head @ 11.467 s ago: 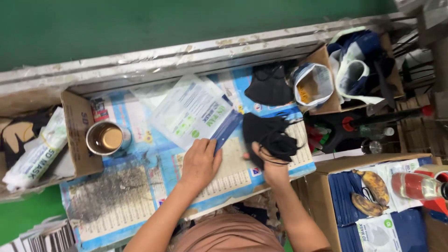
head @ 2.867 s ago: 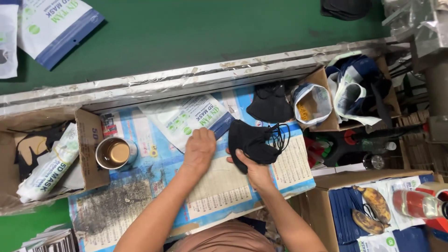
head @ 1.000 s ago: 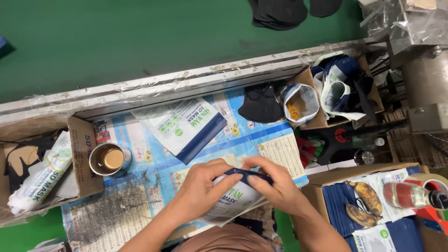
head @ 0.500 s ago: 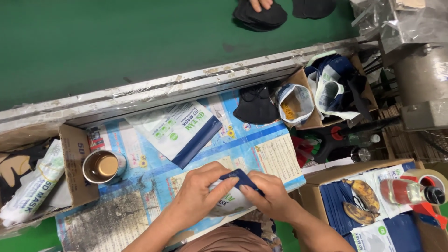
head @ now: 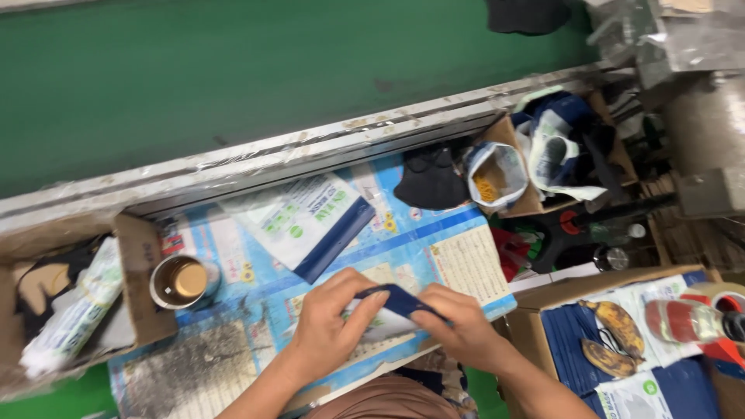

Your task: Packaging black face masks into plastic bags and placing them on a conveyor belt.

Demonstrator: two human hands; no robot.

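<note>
My left hand (head: 330, 330) and my right hand (head: 458, 330) both grip a white-and-blue flat pouch (head: 388, 306) low on the printed work surface (head: 434, 248), fingers pinching along its dark blue top edge. A stack of the same white-and-blue pouches (head: 306, 221) lies just beyond my hands. A pile of black masks (head: 431, 178) sits further right, near the metal rail (head: 310, 151).
A green conveyor belt (head: 233, 70) runs past the rail, carrying a black mask (head: 528, 14) at the top edge. A metal cup (head: 180, 281) stands left, by a cardboard box (head: 143, 279). Right: a small bag (head: 497, 174), a box of pouches with bananas (head: 621, 337), and a tape roll (head: 718, 299).
Since the earliest frames I dropped the black mask and took up a pouch with both hands. In the last second my hands have stayed on its top edge; the view shifted slightly.
</note>
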